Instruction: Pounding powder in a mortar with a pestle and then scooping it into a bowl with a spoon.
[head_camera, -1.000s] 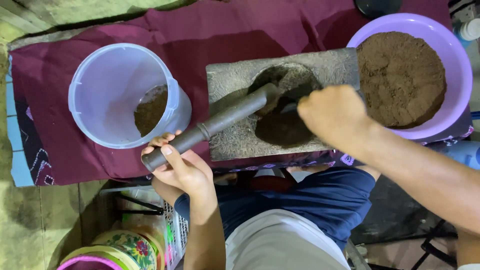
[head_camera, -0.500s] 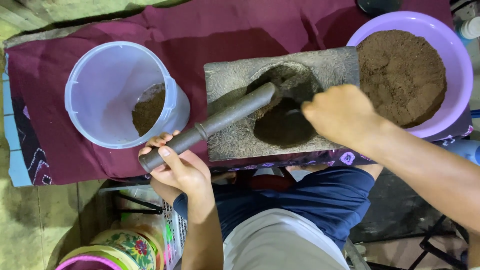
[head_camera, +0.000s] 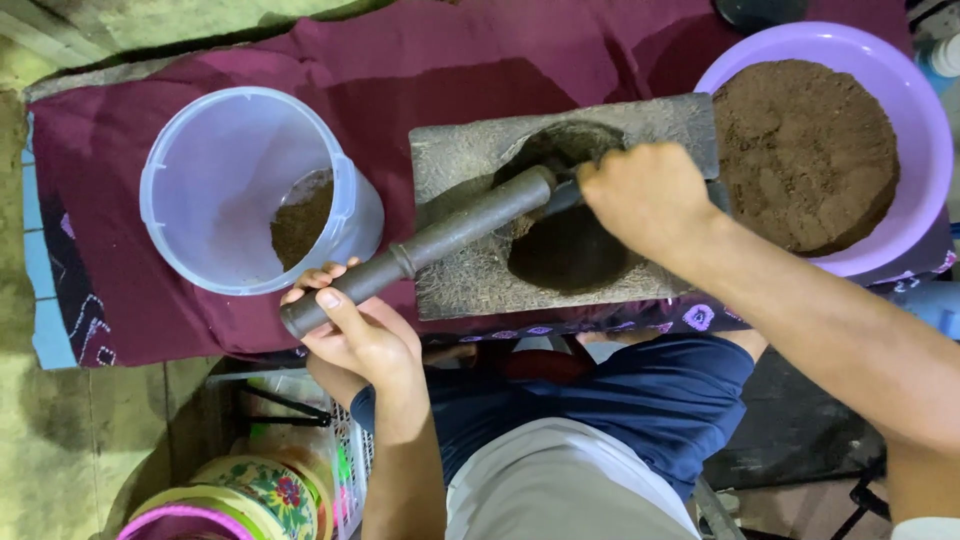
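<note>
Left hand (head_camera: 350, 335) is gripping the near end of a long dark grey cylindrical pestle (head_camera: 430, 245), fingers wrapped around it, thumb lying on top. The pestle is running diagonally up and to the right, its far end sitting at the rim of the hollow in a grey rectangular stone mortar block (head_camera: 470, 230). Right hand (head_camera: 645, 195) is closed, knuckles up, reaching into that hollow from the right; what it is gripping is hidden under the hand, cannot tell, only a short dark piece is showing beside the pestle tip. The hollow is looking dark, with brown powder around its edge. Mortar block is resting on a maroon cloth (head_camera: 400, 70) that is covering the tabletop. Left of the block, just beside the pestle's near end, a translucent round plastic bucket (head_camera: 200, 180) is standing upright with a small heap of brown powder at its bottom right. Right of the block, touching or nearly touching it, a purple round plastic basin (head_camera: 915, 110) is holding a flat-topped mound of the same brown powder. Below the tabletop edge the person's dark blue shorts (head_camera: 640, 400) and a pale shirt are showing. Bottom left, a stack of colourful flower-patterned round containers (head_camera: 265, 490) is sitting low, well apart from both hands.
</note>
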